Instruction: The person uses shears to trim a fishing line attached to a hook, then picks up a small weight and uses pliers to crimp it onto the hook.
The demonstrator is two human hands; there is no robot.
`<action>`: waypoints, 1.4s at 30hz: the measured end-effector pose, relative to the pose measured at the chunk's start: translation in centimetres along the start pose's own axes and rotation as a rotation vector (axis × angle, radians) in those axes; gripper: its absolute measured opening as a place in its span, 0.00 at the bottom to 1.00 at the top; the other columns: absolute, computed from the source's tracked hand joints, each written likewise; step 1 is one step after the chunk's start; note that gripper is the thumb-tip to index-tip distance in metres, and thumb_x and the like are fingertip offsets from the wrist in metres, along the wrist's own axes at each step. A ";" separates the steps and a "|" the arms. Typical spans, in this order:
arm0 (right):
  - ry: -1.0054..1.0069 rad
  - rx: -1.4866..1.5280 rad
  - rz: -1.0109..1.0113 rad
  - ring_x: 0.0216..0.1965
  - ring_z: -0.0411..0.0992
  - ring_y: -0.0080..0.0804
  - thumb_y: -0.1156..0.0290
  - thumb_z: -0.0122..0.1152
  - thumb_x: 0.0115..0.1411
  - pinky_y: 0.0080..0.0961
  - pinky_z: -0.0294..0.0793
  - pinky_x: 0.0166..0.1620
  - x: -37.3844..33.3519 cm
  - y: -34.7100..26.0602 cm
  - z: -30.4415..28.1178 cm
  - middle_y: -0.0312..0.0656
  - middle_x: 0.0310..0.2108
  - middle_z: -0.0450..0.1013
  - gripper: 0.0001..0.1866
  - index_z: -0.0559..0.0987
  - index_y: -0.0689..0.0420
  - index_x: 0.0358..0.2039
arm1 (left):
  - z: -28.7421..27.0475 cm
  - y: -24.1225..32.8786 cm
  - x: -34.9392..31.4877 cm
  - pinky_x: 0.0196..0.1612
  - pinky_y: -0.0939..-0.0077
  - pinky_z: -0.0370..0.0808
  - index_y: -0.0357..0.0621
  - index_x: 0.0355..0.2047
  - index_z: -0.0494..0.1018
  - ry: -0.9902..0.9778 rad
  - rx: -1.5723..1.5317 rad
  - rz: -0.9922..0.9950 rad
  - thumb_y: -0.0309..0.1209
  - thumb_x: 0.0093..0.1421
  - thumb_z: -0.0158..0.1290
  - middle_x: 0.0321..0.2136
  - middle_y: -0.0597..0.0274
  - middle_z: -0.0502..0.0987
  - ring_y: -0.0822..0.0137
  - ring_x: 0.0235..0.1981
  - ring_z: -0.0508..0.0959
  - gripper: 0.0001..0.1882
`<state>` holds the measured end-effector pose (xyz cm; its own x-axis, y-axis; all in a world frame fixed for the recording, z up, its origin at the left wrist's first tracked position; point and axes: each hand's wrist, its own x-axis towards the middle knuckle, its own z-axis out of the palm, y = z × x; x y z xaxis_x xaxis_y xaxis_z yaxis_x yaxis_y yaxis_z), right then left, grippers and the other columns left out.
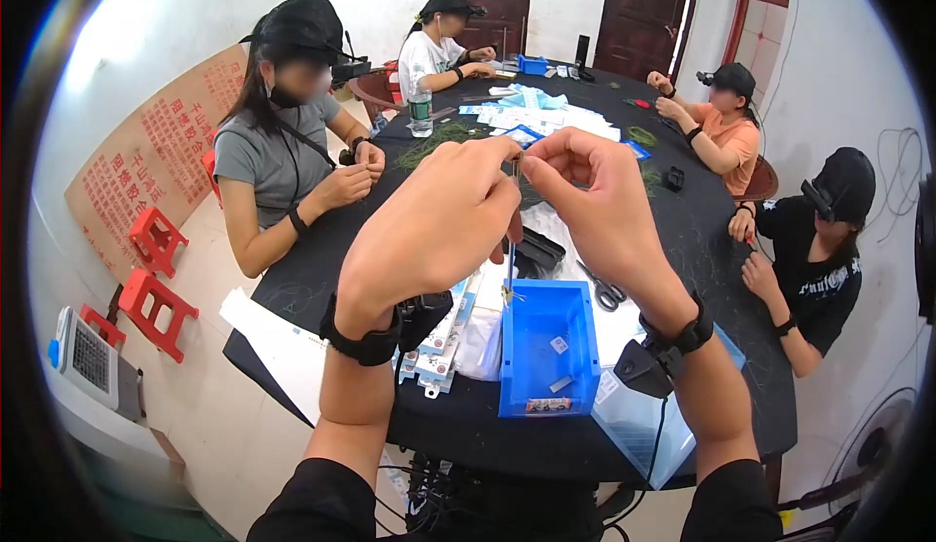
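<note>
Fingertips of the left hand [434, 215] and right hand [590, 176] close together above a blue bin [526, 347] on a black-covered table [697, 215]. In the left, pinched near its top and hanging upright: a slender bluish shaft [511, 250], lower end over the bin's far edge, by a small yellowish piece [515, 295]. On the right, thumb and forefinger bent toward a pinch beside the shaft's top; cannot tell whether pressed onto anything.

Likely raised to bring fine detail nearer the eyes, and upright to leave the top within reach of both hands. Bin directly below, perhaps to keep small pieces together; scissors [610, 295] just beside, presumably for easy reach.

As for writing: large red characters on a tan board [161, 147]; pale lettering across a co-worker's black shirt [824, 284]; a white label [559, 344] inside the bin and printed packs [444, 347] to its left, all too small to read.
</note>
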<state>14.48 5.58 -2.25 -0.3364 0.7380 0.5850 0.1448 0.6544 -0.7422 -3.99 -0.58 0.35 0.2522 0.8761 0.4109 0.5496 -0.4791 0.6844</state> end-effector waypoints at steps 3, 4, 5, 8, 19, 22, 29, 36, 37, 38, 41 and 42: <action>-0.019 0.009 0.011 0.30 0.74 0.17 0.69 0.68 0.69 0.20 0.73 0.35 0.2 0.0 -0.1 0.36 0.29 0.80 0.11 0.85 0.66 0.39 | 0.1 0.0 0.0 0.34 0.60 0.81 0.27 0.39 0.73 -0.008 -0.020 -0.055 0.27 0.70 0.43 0.23 0.47 0.83 0.54 0.23 0.85 0.13; -0.025 0.014 0.017 0.30 0.74 0.17 0.69 0.68 0.69 0.20 0.73 0.35 0.3 0.0 -0.1 0.36 0.29 0.80 0.11 0.85 0.66 0.39 | 0.1 0.0 0.1 0.35 0.60 0.81 0.27 0.39 0.73 -0.009 -0.023 -0.062 0.28 0.70 0.43 0.23 0.47 0.83 0.54 0.24 0.85 0.13; -0.039 0.028 0.024 0.30 0.74 0.17 0.69 0.68 0.69 0.20 0.73 0.35 0.4 0.0 -0.1 0.36 0.29 0.80 0.11 0.85 0.66 0.39 | 0.0 0.0 0.2 0.30 0.66 0.79 0.30 0.43 0.72 -0.041 -0.037 -0.083 0.28 0.72 0.43 0.26 0.49 0.84 0.59 0.25 0.86 0.12; -0.075 0.059 0.053 0.31 0.74 0.16 0.68 0.68 0.69 0.20 0.74 0.35 0.7 -0.1 -0.5 0.36 0.29 0.81 0.11 0.85 0.66 0.39 | -0.2 -0.1 0.6 0.22 0.79 0.76 0.35 0.50 0.69 -0.122 -0.086 -0.121 0.27 0.75 0.42 0.33 0.52 0.87 0.68 0.27 0.88 0.10; -0.202 0.018 0.166 0.29 0.71 0.15 0.68 0.65 0.73 0.19 0.69 0.32 1.1 -1.5 -1.5 0.34 0.29 0.79 0.12 0.84 0.66 0.41 | -0.8 -1.0 1.0 0.22 0.80 0.77 0.33 0.48 0.71 -0.165 -0.166 -0.104 0.29 0.74 0.45 0.34 0.49 0.88 0.68 0.29 0.88 0.11; -0.254 -0.003 0.161 0.27 0.68 0.14 0.67 0.63 0.74 0.19 0.66 0.30 1.4 -1.8 -1.8 0.33 0.28 0.77 0.11 0.83 0.65 0.42 | -0.8 -1.4 1.2 0.23 0.72 0.79 0.29 0.45 0.72 -0.158 -0.229 -0.108 0.30 0.73 0.46 0.31 0.49 0.87 0.63 0.26 0.88 0.13; -0.347 -0.016 0.213 0.25 0.67 0.14 0.69 0.62 0.74 0.18 0.64 0.28 2.1 -2.2 -2.5 0.31 0.26 0.74 0.10 0.83 0.64 0.42 | -1.0 -1.7 1.2 0.24 0.73 0.79 0.27 0.45 0.75 -0.196 -0.277 -0.077 0.29 0.72 0.44 0.32 0.49 0.87 0.64 0.27 0.88 0.15; -0.336 -0.023 0.228 0.24 0.67 0.14 0.69 0.63 0.73 0.17 0.63 0.26 2.1 -2.0 -2.4 0.31 0.25 0.74 0.10 0.84 0.64 0.42 | -1.1 -1.7 1.3 0.25 0.77 0.80 0.29 0.50 0.75 -0.220 -0.204 -0.085 0.29 0.73 0.44 0.35 0.50 0.88 0.68 0.30 0.88 0.16; -0.324 -0.018 0.233 0.24 0.67 0.14 0.69 0.63 0.73 0.17 0.63 0.26 2.1 -2.0 -2.3 0.31 0.25 0.74 0.10 0.84 0.64 0.42 | -1.1 -1.8 1.3 0.25 0.77 0.80 0.29 0.50 0.75 -0.217 -0.198 -0.082 0.29 0.74 0.44 0.35 0.50 0.88 0.68 0.30 0.89 0.16; -0.310 -0.003 0.243 0.24 0.67 0.14 0.68 0.63 0.73 0.17 0.63 0.26 2.0 -2.0 -2.2 0.31 0.25 0.74 0.11 0.84 0.64 0.41 | -1.1 -1.8 1.3 0.25 0.77 0.80 0.30 0.50 0.75 -0.216 -0.196 -0.079 0.30 0.74 0.45 0.35 0.50 0.88 0.69 0.30 0.89 0.16; -0.266 0.012 0.267 0.24 0.67 0.14 0.68 0.64 0.72 0.18 0.63 0.26 1.9 -1.9 -1.9 0.31 0.25 0.74 0.11 0.84 0.64 0.40 | -1.0 -1.9 1.2 0.25 0.78 0.80 0.30 0.51 0.76 -0.210 -0.201 -0.067 0.31 0.74 0.45 0.35 0.51 0.88 0.69 0.30 0.89 0.17; -0.255 0.005 0.269 0.23 0.67 0.14 0.68 0.64 0.72 0.18 0.63 0.26 1.9 -1.9 -1.8 0.31 0.25 0.74 0.11 0.84 0.64 0.40 | -1.0 -1.9 1.1 0.24 0.78 0.79 0.30 0.51 0.76 -0.204 -0.207 -0.059 0.31 0.73 0.46 0.35 0.51 0.88 0.69 0.30 0.89 0.17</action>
<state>15.28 6.04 0.87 -0.5080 0.8182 0.2691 0.2549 0.4412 -0.8604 -5.54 1.25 0.14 0.3913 0.8853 0.2513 0.3991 -0.4094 0.8204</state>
